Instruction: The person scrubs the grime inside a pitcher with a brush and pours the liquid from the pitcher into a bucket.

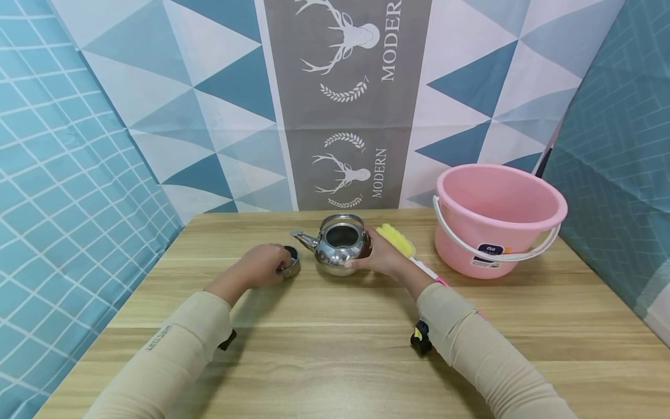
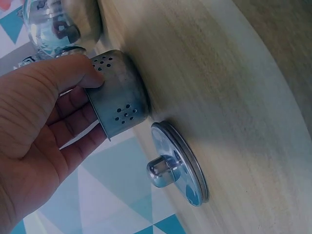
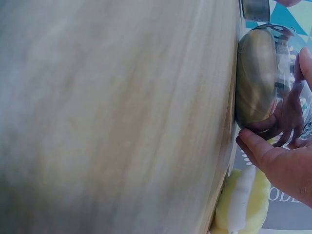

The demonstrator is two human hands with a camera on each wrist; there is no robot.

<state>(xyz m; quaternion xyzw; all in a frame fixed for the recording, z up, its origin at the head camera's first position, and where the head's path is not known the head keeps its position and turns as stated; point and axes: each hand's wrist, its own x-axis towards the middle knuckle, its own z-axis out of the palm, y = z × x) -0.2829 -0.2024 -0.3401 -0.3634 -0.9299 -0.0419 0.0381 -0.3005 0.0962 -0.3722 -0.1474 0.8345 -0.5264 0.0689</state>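
My left hand (image 1: 263,265) grips a perforated steel tea strainer (image 2: 119,95) by its rim, thumb on the wall. The strainer sits upright at the table surface. A shiny steel teapot (image 1: 335,256) stands just right of it, lid off, handle raised and spout pointing left toward the strainer. My right hand (image 1: 386,256) holds the teapot's right side, thumb in front and the other fingers around the back. In the left wrist view a round steel lid (image 2: 178,163) with a knob lies on the table near the strainer; the left hand hides it in the head view.
A yellow sponge brush (image 1: 396,240) with a white and pink handle lies behind and under the right forearm. The pink bucket (image 1: 497,224) with a white handle stands at the back right. The wooden table (image 1: 324,349) ends against a patterned curtain (image 1: 230,105).
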